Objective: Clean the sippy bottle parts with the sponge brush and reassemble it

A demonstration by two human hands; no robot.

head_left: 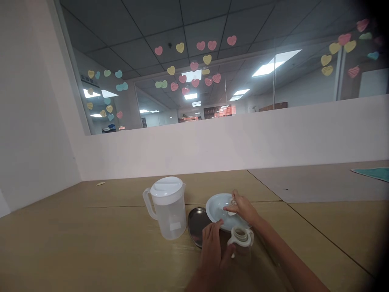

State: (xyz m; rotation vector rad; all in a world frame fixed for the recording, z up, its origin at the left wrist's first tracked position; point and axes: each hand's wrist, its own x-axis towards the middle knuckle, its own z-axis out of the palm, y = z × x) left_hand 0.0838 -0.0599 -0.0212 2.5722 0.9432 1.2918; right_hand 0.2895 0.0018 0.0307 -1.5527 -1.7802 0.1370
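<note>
My right hand (243, 207) is closed on a small clear lid (233, 202) with a knob, held over a pale bowl (212, 215). Just below the bowl stands a clear glass jar (243, 253) with a white collar around its uncovered mouth. My left hand (212, 243) is at the jar's left side, fingers apart from the thumb. Its thumb comes close to the collar; whether it touches is unclear. A dark metal tray (196, 223) lies behind the left hand, partly covered by it and by the bowl.
To the left stands a translucent plastic pitcher (170, 215) with a white lid. A green cloth or mat (375, 173) lies at the far right, and a small pale scrap (100, 183) at the far left. A white wall (182, 150) with a window closes off the table's back.
</note>
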